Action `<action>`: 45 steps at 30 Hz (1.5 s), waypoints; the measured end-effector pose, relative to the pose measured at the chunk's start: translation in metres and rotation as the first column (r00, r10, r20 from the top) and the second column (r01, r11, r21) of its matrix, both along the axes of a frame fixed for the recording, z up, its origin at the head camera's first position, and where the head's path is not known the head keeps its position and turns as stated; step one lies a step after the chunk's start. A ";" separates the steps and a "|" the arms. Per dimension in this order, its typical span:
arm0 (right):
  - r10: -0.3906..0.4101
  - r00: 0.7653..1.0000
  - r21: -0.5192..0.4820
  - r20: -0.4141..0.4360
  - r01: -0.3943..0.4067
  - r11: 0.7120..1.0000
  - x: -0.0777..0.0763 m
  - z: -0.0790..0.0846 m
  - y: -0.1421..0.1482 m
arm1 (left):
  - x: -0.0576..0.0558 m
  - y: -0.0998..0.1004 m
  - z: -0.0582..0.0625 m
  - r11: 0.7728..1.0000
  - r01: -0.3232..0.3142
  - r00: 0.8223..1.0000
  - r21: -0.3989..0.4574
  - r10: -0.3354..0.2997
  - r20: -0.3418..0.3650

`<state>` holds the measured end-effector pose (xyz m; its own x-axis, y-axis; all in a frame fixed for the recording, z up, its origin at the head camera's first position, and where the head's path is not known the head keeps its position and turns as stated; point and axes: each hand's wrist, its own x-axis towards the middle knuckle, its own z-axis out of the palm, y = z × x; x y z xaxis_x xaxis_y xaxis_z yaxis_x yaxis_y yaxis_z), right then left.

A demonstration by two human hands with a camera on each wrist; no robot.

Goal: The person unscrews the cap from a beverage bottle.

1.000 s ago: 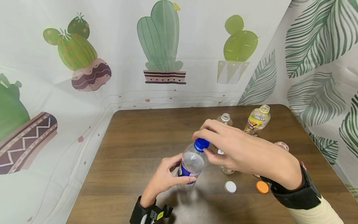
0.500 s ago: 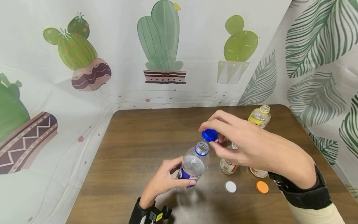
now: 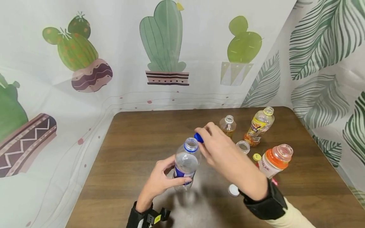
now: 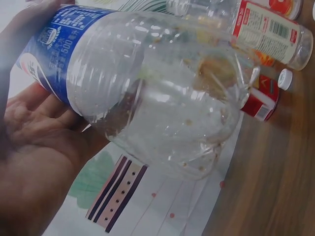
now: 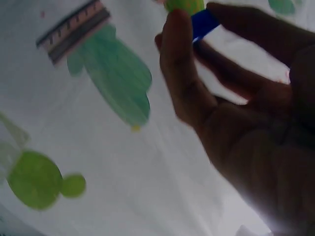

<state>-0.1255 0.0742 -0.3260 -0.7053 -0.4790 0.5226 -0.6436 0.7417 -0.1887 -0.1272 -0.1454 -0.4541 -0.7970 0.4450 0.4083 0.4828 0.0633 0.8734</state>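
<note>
My left hand (image 3: 162, 179) grips a clear plastic bottle (image 3: 186, 161) round its blue label, thumb across the front. The bottle's mouth is uncapped. In the left wrist view the bottle's transparent lower body (image 4: 162, 93) fills the middle, with small brownish specks on it. My right hand (image 3: 220, 152) pinches a blue bottle cap (image 3: 198, 137) between thumb and fingertips, just right of the bottle's mouth and apart from it. The same cap (image 5: 204, 24) shows between the fingers in the right wrist view. Part of the cap is hidden by the fingers.
Right of my hands stand a small amber-toned bottle (image 3: 228, 126), a yellow-labelled bottle (image 3: 258, 126), an open glass container (image 3: 243, 147) and an orange-and-white jar (image 3: 275, 161). A white cap (image 3: 233, 190) and a yellow cap (image 3: 257, 157) are nearby. A printed cloth (image 3: 199, 95) hangs behind the table.
The blue cap came off the bottle's mouth, moved right, and is now back close to the mouth in my right hand. The left hand and bottle shifted slightly left.
</note>
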 end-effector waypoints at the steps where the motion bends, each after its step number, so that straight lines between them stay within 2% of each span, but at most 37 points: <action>1: -0.012 1.000 -0.007 0.003 0.012 1.000 -0.002 -0.006 -0.004 | 0.000 -0.002 0.000 1.000 -0.010 1.000 0.005 0.010 -0.002; 3: -0.041 0.999 -0.021 0.010 0.041 0.999 -0.008 -0.016 -0.012 | -0.001 -0.008 0.001 0.999 -0.030 1.000 0.019 0.030 -0.003; 6: -0.085 0.996 -0.040 0.039 0.087 0.995 -0.026 -0.035 -0.024 | -0.001 -0.016 0.003 0.997 -0.067 0.998 0.038 0.068 -0.002; 9: -0.136 0.983 -0.023 0.123 0.140 0.990 -0.047 -0.059 -0.034 | -0.001 -0.021 0.005 0.995 -0.091 0.996 0.044 0.091 0.002; 13: -0.196 0.951 0.007 0.239 0.200 0.980 -0.073 -0.096 -0.043 | -0.001 -0.024 0.005 0.994 -0.098 0.995 0.039 0.097 0.015; 19: -0.284 0.909 0.019 0.306 0.292 0.956 -0.109 -0.148 -0.052 | -0.001 -0.023 0.003 0.994 -0.099 0.995 0.038 0.098 0.020; 23: -0.356 0.859 0.030 0.369 0.371 0.928 -0.125 -0.171 -0.053 | -0.002 -0.023 0.001 0.994 -0.101 0.995 0.031 0.100 0.028; 27: -0.418 0.821 0.042 0.388 0.437 0.898 -0.136 -0.184 -0.052 | -0.003 -0.023 0.001 0.994 -0.107 0.994 0.029 0.106 0.035; 35: -0.468 0.790 0.094 0.397 0.472 0.877 -0.143 -0.205 -0.045 | -0.003 -0.022 0.001 0.993 -0.117 0.992 0.021 0.116 0.057; 41: -0.462 0.769 0.104 0.442 0.467 0.878 -0.145 -0.210 -0.044 | -0.003 -0.022 0.000 0.992 -0.126 0.990 0.018 0.125 0.062; 45: -0.474 0.753 0.101 0.456 0.486 0.868 -0.145 -0.207 -0.044 | -0.004 -0.022 0.001 0.992 -0.127 0.990 0.017 0.126 0.067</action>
<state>-0.2708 0.0301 -0.5327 -0.9957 -0.0056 0.0920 -0.0408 0.9220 -0.3851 -0.1311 -0.1677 -0.4530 -0.8719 0.3305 0.3613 0.4134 0.1013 0.9049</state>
